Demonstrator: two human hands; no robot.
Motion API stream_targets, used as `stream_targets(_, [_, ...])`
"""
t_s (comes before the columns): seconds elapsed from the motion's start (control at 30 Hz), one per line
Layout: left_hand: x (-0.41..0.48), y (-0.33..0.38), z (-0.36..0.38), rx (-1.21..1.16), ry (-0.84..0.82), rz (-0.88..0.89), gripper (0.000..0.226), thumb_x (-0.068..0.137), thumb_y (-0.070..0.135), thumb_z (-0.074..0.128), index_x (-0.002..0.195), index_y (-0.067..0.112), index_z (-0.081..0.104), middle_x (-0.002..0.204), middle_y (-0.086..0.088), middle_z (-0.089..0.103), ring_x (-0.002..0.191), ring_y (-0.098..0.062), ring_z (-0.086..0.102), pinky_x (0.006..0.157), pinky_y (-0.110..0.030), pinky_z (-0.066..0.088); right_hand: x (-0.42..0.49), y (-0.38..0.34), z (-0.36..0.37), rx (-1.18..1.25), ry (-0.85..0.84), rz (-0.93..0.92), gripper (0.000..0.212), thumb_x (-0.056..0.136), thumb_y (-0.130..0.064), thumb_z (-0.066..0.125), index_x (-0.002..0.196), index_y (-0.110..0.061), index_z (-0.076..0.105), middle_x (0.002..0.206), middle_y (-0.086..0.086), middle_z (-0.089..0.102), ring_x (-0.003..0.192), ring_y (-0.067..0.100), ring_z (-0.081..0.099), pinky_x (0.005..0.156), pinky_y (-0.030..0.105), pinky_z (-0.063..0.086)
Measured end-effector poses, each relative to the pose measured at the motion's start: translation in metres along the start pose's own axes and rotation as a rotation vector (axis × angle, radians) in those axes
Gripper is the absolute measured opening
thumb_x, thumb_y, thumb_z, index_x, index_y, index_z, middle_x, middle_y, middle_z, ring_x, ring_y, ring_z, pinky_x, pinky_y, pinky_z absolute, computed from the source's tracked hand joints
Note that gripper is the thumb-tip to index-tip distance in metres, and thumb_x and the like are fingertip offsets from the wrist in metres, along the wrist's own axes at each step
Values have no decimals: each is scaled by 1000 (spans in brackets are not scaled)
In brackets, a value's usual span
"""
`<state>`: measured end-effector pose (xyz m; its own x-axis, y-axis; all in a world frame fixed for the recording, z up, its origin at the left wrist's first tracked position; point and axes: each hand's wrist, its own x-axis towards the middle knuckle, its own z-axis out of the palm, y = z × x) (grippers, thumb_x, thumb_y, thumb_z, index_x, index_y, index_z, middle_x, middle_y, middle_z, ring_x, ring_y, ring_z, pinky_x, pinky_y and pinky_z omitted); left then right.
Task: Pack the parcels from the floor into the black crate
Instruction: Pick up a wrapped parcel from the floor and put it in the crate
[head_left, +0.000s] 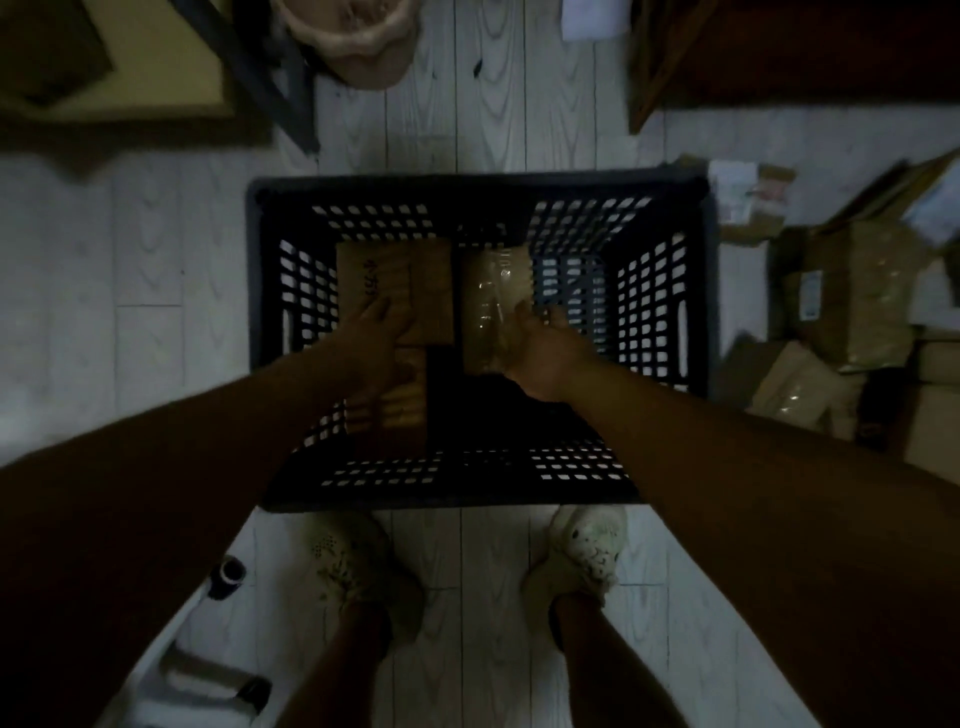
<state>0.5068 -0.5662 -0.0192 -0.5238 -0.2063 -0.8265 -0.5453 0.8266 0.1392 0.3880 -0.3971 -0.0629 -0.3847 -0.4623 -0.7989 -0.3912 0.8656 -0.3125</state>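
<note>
Our forearms (171, 483) reach into the black crate (478, 185): left hand (382, 340) flat-fingered on a brown parcel (410, 270), right hand (543, 356) curled round a taped parcel (493, 296) beside it. We judge the slick tape could slip and wedge it crooked; floor parcels (857, 312) wait.

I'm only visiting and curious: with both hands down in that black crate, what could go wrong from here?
The right hand grips the tape-wrapped parcel by its near end only; the glossy tape might let it slip. It sits tight beside the cardboard parcel under the left hand, so the two could jam. The heaped parcels beside the black crate could trip someone.
</note>
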Motion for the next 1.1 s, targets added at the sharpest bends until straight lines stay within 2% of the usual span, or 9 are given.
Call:
stream_targets(0.1, [-68,7,-20,-94,90,62,86,86,54,51,150,10,15,156,-19,13,143,-38,14,117,-45,14,-78,-7,-43,68,14,-62,82,91,-46,53,153,-32,0,159,12,5,144,35,13,117,44,21])
stream_targets(0.17, [-100,-1,-12,-182,146,134,95,75,66,44,143,0,34,142,-29,38,126,-49,41,104,-60,34,-131,-14,-69,103,20,-128,78,89,-52,54,152,-35,9,157,12,16,141,33,22,115,41,26])
stream_targets(0.27, [-191,24,-35,-209,192,212,75,80,46,50,123,-16,51,114,-34,59,99,-52,59,85,-65,46,-208,-24,-103,138,48,-162,62,90,-48,54,145,-31,32,147,10,36,133,29,36,110,36,34])
stream_targets(0.33, [-261,56,-66,-242,289,87,75,83,42,52,139,-7,37,130,-26,50,116,-43,49,103,-51,37,-259,-25,-121,144,68,-172,53,90,-42,54,139,-25,43,139,11,44,125,28,46,105,35,40])
stream_targets(0.43, [-327,71,-83,-228,339,20,78,84,44,52,149,14,21,143,-16,36,127,-31,35,106,-35,26,-331,-22,-146,175,94,-163,44,90,-36,56,131,-23,51,134,11,51,114,24,53,95,30,43])
stream_targets(0.53, [-370,89,-98,-174,370,62,70,89,34,59,147,18,24,144,-12,33,131,-32,31,111,-42,26,-398,-11,-168,163,223,-118,42,94,-29,55,134,-21,49,137,10,51,118,26,52,91,28,40])
stream_targets(0.67, [-414,123,-113,-129,375,89,78,84,47,59,148,24,22,153,-10,23,140,-34,21,113,-53,24,-483,20,-180,77,407,34,59,94,-38,54,146,-17,35,150,11,37,130,31,43,104,34,38])
stream_targets(0.93, [-504,222,-124,-114,433,256,82,89,47,55,151,25,6,160,-9,0,147,-27,1,117,-39,9,-629,79,-183,135,603,156,65,92,-41,55,148,-21,30,150,10,37,125,30,48,96,35,41])
stream_targets(1.1, [-536,304,-130,-44,472,345,79,90,45,54,151,25,8,160,-7,1,147,-27,4,118,-38,10,-701,141,-192,109,675,214,67,94,-42,52,150,-20,24,156,8,26,139,28,32,108,37,32])
